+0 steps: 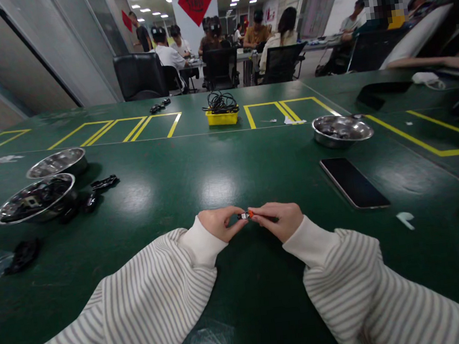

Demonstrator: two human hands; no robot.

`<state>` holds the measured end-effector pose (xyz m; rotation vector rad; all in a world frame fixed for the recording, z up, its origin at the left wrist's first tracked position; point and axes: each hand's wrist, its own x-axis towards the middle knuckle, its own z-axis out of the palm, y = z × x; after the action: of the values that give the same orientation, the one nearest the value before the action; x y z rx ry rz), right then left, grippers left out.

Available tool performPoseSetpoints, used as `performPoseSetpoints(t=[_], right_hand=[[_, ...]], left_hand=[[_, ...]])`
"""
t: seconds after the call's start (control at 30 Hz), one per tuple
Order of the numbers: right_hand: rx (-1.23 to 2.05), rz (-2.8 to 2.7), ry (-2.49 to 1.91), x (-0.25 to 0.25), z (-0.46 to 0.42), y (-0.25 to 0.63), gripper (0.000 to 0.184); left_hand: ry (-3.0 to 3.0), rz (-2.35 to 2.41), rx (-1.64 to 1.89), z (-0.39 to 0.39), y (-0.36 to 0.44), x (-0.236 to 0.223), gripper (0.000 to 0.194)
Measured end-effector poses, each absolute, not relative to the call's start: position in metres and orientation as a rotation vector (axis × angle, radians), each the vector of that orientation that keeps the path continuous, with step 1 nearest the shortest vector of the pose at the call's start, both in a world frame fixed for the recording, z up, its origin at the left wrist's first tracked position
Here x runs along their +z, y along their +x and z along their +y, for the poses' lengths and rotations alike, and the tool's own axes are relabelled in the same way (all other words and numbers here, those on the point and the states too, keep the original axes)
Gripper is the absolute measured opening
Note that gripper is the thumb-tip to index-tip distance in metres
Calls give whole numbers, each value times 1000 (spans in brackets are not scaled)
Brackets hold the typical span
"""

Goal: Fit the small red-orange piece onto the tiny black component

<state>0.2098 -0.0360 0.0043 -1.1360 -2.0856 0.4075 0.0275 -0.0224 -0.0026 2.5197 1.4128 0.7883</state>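
Note:
Between my two hands, above the green table, is a small part with black, silver-white and orange bits, too small to name. My left hand pinches its dark left end between thumb and forefinger. At the orange right end, my right hand pinches with thumb and fingertips. The hands nearly meet at the part. Both wrists are in striped sleeves with white cuffs.
At left stand a steel bowl of black parts and another steel bowl, with loose black pieces beside them. A third bowl, a phone and a white earbud lie right. A yellow box holds cables.

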Motion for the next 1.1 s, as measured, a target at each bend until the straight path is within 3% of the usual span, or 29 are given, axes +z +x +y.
performPoseSetpoints(t=[0.37,0.83,1.1], right_hand=[[207,-2171,-1202,4,-47,203,31],[867,-1851,-1233,6,-46,200,50],[894,-1843,-1234,7,-45,201,49]], left_hand=[[2523,1464,900,-25,28,-1,31],[2327,1724,1088,1,7,6,35],[1991,2478,604,63,-95,25,36]])
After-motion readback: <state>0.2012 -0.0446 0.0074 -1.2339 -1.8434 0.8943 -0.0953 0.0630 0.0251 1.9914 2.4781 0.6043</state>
